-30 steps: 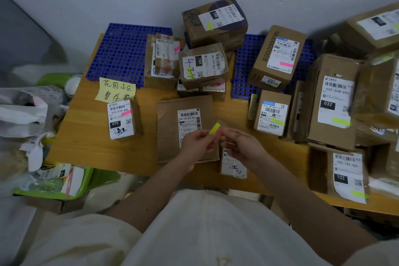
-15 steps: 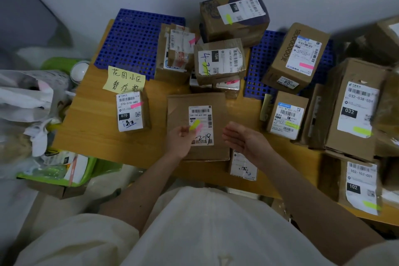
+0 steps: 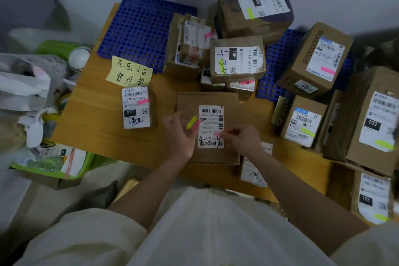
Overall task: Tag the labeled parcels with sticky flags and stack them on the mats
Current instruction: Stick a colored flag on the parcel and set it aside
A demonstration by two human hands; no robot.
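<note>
While a flat brown cardboard parcel (image 3: 216, 101) lies on the wooden worktop (image 3: 90, 127) directly under both hands, its white shipping label (image 3: 211, 126) reads "159-159-A03-280" beneath a barcode, with "4-2-18" handwritten in black marker near the bottom edge. The right hand (image 3: 244, 139) pinches a pink sticky flag (image 3: 218, 133) against that label, fingers curled onto it. The left hand (image 3: 180, 134) grips a small pad of sticky flags (image 3: 192, 122), yellow-green and pink strips showing above the fingertips. Just left of the left hand stands a small carton (image 3: 138, 107) labelled "070-070-A80" and "070", a pink flag on its label. Beyond it, a yellow paper note (image 3: 129, 71) bears handwritten Chinese characters and overlaps the near edge of a blue perforated plastic mat (image 3: 140, 26). Beyond the hands, parcels sit stacked: one taped box (image 3: 237, 58) marked "15H" with handwritten "4-3" and a yellow-green flag, and a larger box (image 3: 254, 8) behind it, also "15H". To the right of the right hand, a tilted box (image 3: 315, 60) with a pink flag rests on a second blue mat (image 3: 278, 58), and a tall carton (image 3: 373, 119) shows "032" with a yellow-green flag.
</note>
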